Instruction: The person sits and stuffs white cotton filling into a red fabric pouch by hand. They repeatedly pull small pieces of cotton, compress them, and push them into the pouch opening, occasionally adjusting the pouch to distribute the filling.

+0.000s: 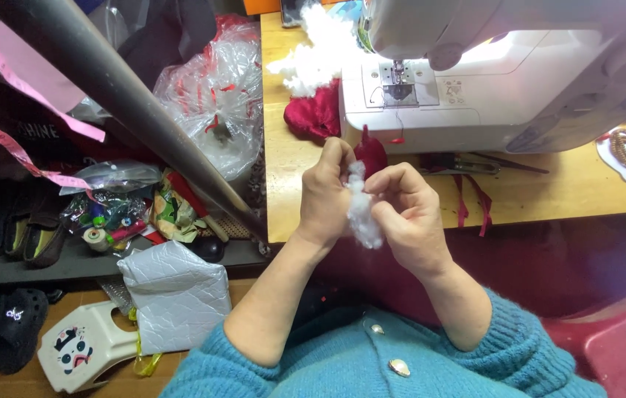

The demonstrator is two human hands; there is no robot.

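Stuffing [363, 210] was the business here: both hands met over the table edge [283, 214], right in front of the sewing machine [475, 81]. Left hand [325, 195] had its fingers closed around a small red fabric piece [369, 152], which poked up just behind the knuckles, and right hand [408, 214] was pinching the white tuft with thumb and fingertips, pressed together, the tail of the fluff hanging down between the two palms. Looked to me like the filling step, pushing fluff into the red shape. How far it was filled I couldn't tell, the opening was hidden behind the fingers. A bigger heap of white fluff [313, 51] sat near the machine's needle, next to another red piece [314, 114]. I'd guess the next move needed a firm hold on the red piece and small pokes so the tuft went in without bunching. Scissors [460, 166] and red ribbon [471, 199] lay just right of the hands.
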